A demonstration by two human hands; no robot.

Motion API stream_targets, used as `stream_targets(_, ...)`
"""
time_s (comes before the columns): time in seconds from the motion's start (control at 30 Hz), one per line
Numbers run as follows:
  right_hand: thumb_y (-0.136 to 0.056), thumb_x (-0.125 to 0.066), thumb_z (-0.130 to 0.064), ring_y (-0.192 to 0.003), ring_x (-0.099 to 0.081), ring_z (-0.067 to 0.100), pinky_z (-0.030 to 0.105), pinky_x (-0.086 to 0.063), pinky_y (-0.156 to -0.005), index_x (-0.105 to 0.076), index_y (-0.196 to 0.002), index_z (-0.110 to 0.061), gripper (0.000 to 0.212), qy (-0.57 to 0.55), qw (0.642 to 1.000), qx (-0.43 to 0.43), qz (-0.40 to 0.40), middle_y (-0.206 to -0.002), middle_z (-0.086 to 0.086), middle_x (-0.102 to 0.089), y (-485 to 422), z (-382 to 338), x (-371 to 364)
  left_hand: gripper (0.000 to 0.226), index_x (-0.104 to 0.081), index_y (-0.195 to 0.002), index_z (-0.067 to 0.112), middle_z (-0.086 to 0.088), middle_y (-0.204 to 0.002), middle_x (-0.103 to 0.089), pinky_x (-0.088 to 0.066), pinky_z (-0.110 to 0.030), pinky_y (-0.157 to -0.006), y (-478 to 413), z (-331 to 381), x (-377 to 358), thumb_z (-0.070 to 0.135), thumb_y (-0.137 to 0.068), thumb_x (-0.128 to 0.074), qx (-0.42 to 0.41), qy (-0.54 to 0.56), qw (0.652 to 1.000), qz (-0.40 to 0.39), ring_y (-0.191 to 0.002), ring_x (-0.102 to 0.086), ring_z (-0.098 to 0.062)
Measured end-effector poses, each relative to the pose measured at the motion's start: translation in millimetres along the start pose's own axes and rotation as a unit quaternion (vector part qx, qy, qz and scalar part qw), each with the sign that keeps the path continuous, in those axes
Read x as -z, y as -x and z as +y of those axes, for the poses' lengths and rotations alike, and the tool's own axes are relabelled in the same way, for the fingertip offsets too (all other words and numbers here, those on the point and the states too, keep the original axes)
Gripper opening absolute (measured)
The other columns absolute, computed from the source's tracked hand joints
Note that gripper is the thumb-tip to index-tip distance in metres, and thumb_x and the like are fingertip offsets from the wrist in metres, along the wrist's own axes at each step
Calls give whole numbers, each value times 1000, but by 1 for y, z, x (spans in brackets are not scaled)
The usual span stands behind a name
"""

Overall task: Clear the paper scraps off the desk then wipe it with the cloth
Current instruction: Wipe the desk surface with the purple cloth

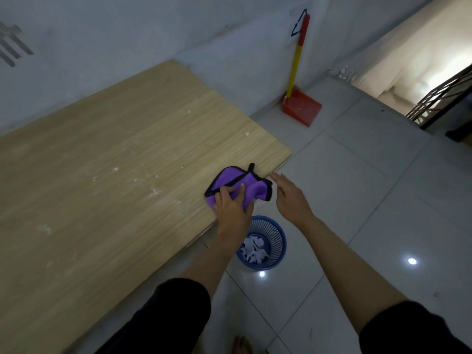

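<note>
A purple cloth with black trim lies crumpled at the near right edge of the wooden desk. My left hand presses down on it, fingers curled into the fabric. My right hand hovers just right of the cloth past the desk edge, flat, fingers together and empty. Small white paper bits and pale smudges dot the desk top. On the floor below my hands stands a blue mesh bin holding several white paper scraps.
A red dustpan with a yellow and red handle leans on the wall beyond the desk's far corner. Glossy white floor tiles spread to the right. A metal railing and stairwell lie at the far right.
</note>
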State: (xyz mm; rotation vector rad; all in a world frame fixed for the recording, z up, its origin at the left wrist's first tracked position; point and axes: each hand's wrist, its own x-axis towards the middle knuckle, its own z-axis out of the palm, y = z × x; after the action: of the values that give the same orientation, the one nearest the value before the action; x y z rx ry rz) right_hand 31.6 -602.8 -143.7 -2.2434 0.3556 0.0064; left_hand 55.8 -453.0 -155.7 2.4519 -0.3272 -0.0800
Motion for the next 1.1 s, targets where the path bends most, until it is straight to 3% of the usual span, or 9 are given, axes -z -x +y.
stream_targets(0.23, -95, -32, 2, -140, -25, 22, 23, -16, -111, -40, -138, -8, 44, -19, 1000, -12, 17, -147, 14, -35, 5, 11, 14, 39, -57, -124, 14, -15, -108, -50, -41, -39, -91, 2, 15, -16, 28, -88, -58, -34, 77, 996, -30, -104, -41, -28)
stream_targets(0.4, -93, -32, 7, -124, -46, 25, 11, -26, -99, -47, -131, -5, 42, -52, 997, 14, 64, -134, 14, -50, 7, 10, 16, 39, -57, -123, 11, -17, -102, -55, -32, -28, -82, 3, 15, -5, 29, -89, -55, -65, 69, 995, 2, -96, -43, -27)
stream_targets(0.57, -95, -32, 1, -111, -47, 0, -6, -27, -87, -51, -129, -13, 41, -146, 979, 24, 140, -129, 0, -54, 10, -33, 15, 35, -54, -126, 15, -7, -89, -46, -32, -28, -75, -10, 7, 33, 19, -91, -53, -73, 77, 991, 84, -87, -34, -17)
stream_targets(0.67, -97, -38, -11, -113, -47, -5, 6, -34, -94, -48, -131, -19, 37, -213, 966, 46, 140, -133, -4, -51, 11, -76, 0, 36, -55, -125, 14, -6, -87, -43, -26, -23, -74, -21, -11, 69, 22, -90, -49, -49, 72, 981, 171, -86, -38, -23)
stream_targets(0.8, -95, -44, -14, -115, -49, 8, 23, -41, -98, -50, -126, -15, 32, -176, 968, 154, 93, -126, 2, -52, 11, -132, -45, 38, -57, -123, 17, -16, -93, -50, -25, -29, -76, -26, -55, 117, 29, -87, -51, 35, 33, 967, 252, -91, -43, -29)
stream_targets(0.9, -91, -41, -18, -115, -46, 19, 27, -40, -98, -57, -114, -9, 29, -112, 964, 232, 66, -119, 8, -54, 15, -165, -91, 37, -58, -121, 24, -13, -95, -50, -22, -35, -79, -12, -97, 142, 28, -84, -59, 114, -21, 969, 217, -97, -44, -29)
stream_targets(0.97, -92, -39, -19, -117, -44, 20, 30, -37, -101, -60, -109, -8, 29, -69, 962, 259, 47, -120, 10, -55, 18, -181, -124, 42, -61, -117, 21, -14, -98, -56, -22, -34, -78, 3, -126, 154, 40, -80, -54, 101, -45, 981, 160, -99, -49, -31)
stream_targets(1.03, -94, -40, -19, -129, -37, 18, 32, -31, -109, -58, -117, -8, 32, -35, 965, 261, 0, -133, 10, -50, 22, -193, -157, 50, -65, -110, 17, -11, -103, -65, -26, -29, -79, 19, -150, 165, 49, -80, -39, 64, 17, 995, 76, -99, -55, -27)
stream_targets(1.1, -97, -36, -27, -142, -18, 19, 38, -17, -117, -43, -136, -11, 43, 30, 966, 248, -63, -150, 10, -30, 24, -200, -190, 44, -66, -105, 11, -11, -103, -67, -34, -24, -77, 32, -166, 177, 36, -82, -38, 66, 132, 989, 28, -93, -58, -22)
